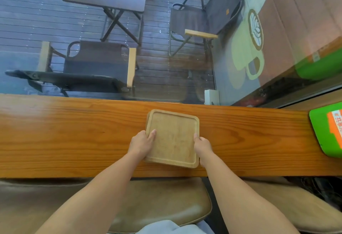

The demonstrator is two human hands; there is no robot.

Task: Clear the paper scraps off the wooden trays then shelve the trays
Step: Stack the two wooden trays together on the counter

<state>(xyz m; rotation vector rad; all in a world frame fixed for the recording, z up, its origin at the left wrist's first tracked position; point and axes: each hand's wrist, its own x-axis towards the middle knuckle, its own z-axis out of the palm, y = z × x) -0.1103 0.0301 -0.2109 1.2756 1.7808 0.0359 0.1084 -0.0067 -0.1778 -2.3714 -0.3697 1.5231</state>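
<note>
A: Wooden tray (174, 137) on the counter (74, 137), near its front edge, no scraps visible on it. A second tray's edge shows beneath.

B: Hands?

A: Left hand (141, 144) grasps the tray's left rim; right hand (202, 145) grasps its right rim. Green board (325, 130) lies well right of the tray.

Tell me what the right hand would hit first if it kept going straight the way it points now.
The right hand grips the right edge of the wooden trays and points toward the window. Ahead lies only bare wooden counter, then probably the window glass; depth is unclear.
</note>
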